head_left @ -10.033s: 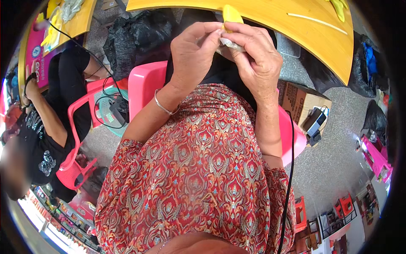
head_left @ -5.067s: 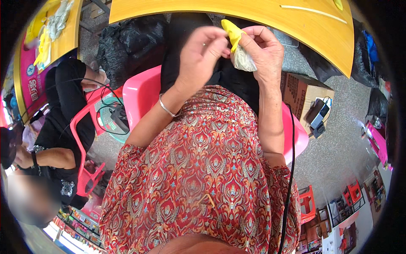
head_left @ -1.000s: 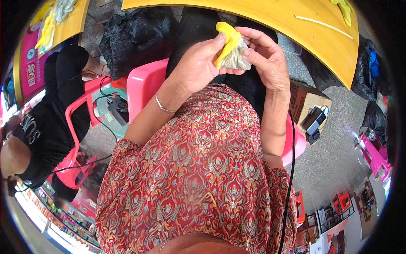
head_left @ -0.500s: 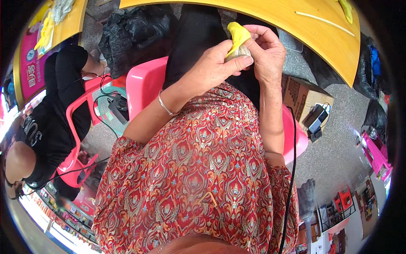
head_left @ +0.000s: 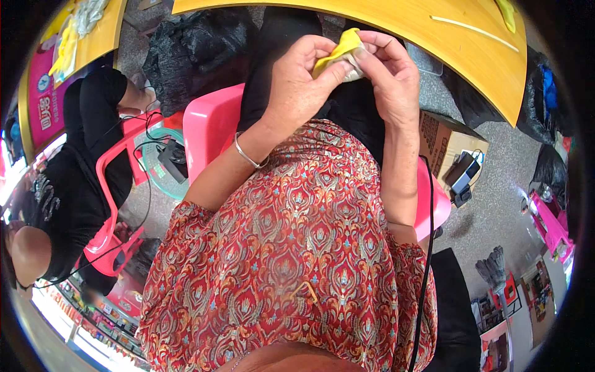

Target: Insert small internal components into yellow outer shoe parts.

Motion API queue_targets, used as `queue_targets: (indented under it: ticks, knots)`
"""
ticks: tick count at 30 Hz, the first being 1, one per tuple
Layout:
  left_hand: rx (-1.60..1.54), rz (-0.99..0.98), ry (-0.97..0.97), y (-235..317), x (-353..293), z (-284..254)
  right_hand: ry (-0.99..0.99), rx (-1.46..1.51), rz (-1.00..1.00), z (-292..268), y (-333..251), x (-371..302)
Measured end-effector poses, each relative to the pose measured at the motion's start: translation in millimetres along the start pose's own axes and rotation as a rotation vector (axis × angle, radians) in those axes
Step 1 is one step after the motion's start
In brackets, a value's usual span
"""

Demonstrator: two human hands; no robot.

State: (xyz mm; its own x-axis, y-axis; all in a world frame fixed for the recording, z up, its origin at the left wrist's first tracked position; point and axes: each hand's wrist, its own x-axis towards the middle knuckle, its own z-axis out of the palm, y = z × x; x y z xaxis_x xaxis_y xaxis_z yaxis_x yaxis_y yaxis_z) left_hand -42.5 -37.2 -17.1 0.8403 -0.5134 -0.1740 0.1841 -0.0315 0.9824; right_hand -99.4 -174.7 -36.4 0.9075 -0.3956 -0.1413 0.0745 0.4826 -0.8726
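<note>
Both hands hold a small, soft yellow-and-whitish cloth piece (head_left: 348, 44) above my lap, close to the table edge. My left hand (head_left: 302, 77) pinches its left side between thumb and bent fingers. The right side of the piece is in the grip of my right hand (head_left: 392, 77), the thumb pressed on the whitish part. Yellow shows on the upper and left part, whitish material on the lower right. My fingers hide some of the piece, so its full shape cannot be made out.
Ahead is a yellow table (head_left: 477, 62) bearing a thin pale stick (head_left: 474, 32) and another yellow piece (head_left: 507, 13). Black plastic bags (head_left: 192, 56) lie ahead left. A person in black (head_left: 93, 142) sits left beside a pink chair (head_left: 108, 186). A cardboard box (head_left: 449, 139) stands right.
My left hand has shifted left and regripped, its fingers now bent at the piece's left edge. The piece is spread wider and tilted. A dark clothed shape has come into view at the lower right.
</note>
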Motion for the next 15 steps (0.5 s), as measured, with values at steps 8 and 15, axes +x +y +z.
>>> queue_targets:
  ticks: [8, 15]
  knots:
    - [0.134, 0.011, 0.059, -7, 5, -7, -0.036, -0.047, -0.001, 4, 4, -2]
    - [-0.053, 0.020, -0.023, 2, 6, -3, 0.050, -0.054, 0.003, 6, 3, -3]
